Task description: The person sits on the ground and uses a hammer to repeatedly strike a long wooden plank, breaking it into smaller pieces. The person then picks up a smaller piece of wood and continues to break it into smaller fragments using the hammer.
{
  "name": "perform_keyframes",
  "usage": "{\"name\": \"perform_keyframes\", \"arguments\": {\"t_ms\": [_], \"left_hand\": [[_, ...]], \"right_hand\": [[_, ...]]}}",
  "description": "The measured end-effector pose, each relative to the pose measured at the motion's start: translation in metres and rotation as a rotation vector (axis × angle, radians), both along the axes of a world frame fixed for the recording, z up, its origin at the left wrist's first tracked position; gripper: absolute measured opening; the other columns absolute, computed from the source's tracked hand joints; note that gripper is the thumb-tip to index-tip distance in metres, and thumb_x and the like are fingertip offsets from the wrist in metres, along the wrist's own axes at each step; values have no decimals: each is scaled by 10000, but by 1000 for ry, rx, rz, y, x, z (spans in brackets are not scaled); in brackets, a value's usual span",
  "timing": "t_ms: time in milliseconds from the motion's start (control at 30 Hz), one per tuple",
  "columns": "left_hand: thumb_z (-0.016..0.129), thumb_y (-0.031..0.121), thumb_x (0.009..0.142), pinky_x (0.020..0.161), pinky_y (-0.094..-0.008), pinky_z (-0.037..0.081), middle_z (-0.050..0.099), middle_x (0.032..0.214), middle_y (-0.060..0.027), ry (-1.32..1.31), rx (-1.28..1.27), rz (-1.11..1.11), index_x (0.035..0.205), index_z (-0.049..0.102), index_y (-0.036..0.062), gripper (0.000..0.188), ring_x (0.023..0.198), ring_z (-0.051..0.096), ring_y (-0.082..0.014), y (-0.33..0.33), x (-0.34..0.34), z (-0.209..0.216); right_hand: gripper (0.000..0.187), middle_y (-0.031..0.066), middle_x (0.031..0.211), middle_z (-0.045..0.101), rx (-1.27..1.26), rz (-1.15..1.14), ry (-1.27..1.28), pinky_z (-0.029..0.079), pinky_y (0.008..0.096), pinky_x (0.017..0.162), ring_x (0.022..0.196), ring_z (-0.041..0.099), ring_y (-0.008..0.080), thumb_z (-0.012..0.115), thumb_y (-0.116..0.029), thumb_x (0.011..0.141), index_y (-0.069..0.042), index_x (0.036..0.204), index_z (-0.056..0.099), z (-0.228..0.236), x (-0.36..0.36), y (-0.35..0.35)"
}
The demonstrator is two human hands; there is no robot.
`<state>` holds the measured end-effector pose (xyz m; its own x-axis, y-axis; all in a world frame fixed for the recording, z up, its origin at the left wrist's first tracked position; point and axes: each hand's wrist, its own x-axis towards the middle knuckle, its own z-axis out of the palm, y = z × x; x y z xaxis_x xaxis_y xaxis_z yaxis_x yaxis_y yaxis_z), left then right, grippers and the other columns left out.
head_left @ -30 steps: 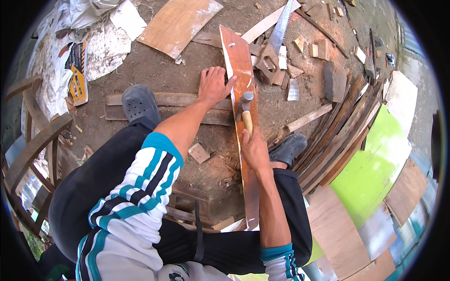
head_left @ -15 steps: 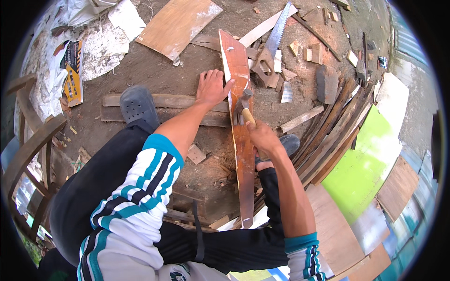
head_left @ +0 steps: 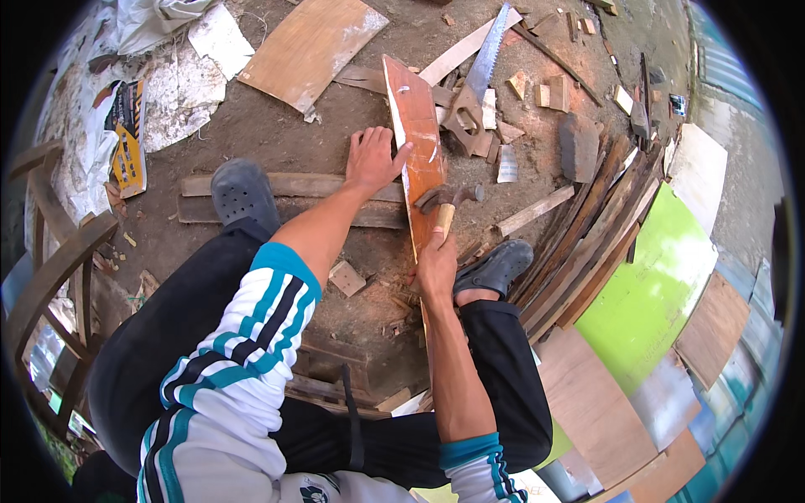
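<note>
A long reddish-brown wooden board (head_left: 417, 117) runs away from me on edge or tilted, its near part hidden by my right forearm. My right hand (head_left: 437, 264) is closed round the pale wooden handle of a claw hammer (head_left: 450, 197), whose metal head is over the board. At the board's left edge is my left hand (head_left: 371, 161), fingers apart and thumb reaching to the board; it holds nothing. Beneath my left wrist, two wooden beams (head_left: 314, 185) lie across the ground. A handsaw (head_left: 471, 109) with a wooden handle lies just right of the board's far end.
My shoes (head_left: 245, 194) stand on either side of the board. Long wood strips (head_left: 591, 226) are stacked at the right, beside a lime-green panel (head_left: 641, 293). A plywood sheet (head_left: 314, 50) lies at the far left, and a wooden chair frame (head_left: 63, 251) at the left edge. Offcuts (head_left: 551, 94) litter the ground.
My right hand and the hammer have swung nearer to the board's middle, and the hammer head has turned sideways. My right knee and shoe show more. My left hand stays by the board.
</note>
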<state>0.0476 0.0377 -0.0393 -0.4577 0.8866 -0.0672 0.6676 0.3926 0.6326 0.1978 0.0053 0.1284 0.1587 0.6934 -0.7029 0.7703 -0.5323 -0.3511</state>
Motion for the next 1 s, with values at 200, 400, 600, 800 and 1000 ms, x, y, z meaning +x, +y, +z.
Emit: {"name": "perform_keyframes", "arguments": {"t_ms": [200, 400, 600, 800, 1000], "left_hand": [[482, 530, 996, 995, -454, 352, 619, 1049, -150, -15, -14, -29, 1022, 608, 5, 540, 1069, 545, -289, 0, -3, -3], [554, 484, 976, 945, -451, 369, 611, 995, -155, 1, 12, -23, 956, 584, 14, 471, 1018, 546, -314, 0, -1, -1], [495, 553, 982, 1000, -447, 347, 614, 1040, -143, -29, -79, -59, 1022, 604, 2, 563, 1060, 537, -287, 1, -2, 1], [516, 527, 976, 1012, -443, 347, 617, 1049, -142, 11, -54, -60, 1023, 604, 8, 529, 1075, 538, -290, 1, -3, -2], [532, 498, 981, 1000, -447, 355, 612, 1026, -146, -29, -1, -40, 995, 592, 12, 490, 1054, 542, -297, 2, -1, 3]], "right_hand": [[414, 240, 708, 615, 9, -108, -8, 501, 438, 406, 483, 638, 323, 378, -371, 1064, 38, 1111, 409, -12, -35, -21], [413, 196, 666, 579, -45, -128, 81, 487, 416, 372, 426, 603, 294, 402, -345, 1063, 66, 1099, 397, -7, -28, -23], [398, 140, 623, 537, -195, -128, 188, 472, 405, 345, 407, 584, 267, 422, -327, 1060, 71, 1058, 423, -11, -7, 8], [414, 94, 619, 496, -344, -68, 126, 455, 392, 340, 406, 561, 228, 424, -370, 1059, 41, 1022, 451, 6, -3, 37], [463, 31, 658, 483, -370, -243, 344, 421, 301, 367, 397, 446, 142, 471, -484, 1042, -24, 1068, 525, 19, 49, 32]]}}
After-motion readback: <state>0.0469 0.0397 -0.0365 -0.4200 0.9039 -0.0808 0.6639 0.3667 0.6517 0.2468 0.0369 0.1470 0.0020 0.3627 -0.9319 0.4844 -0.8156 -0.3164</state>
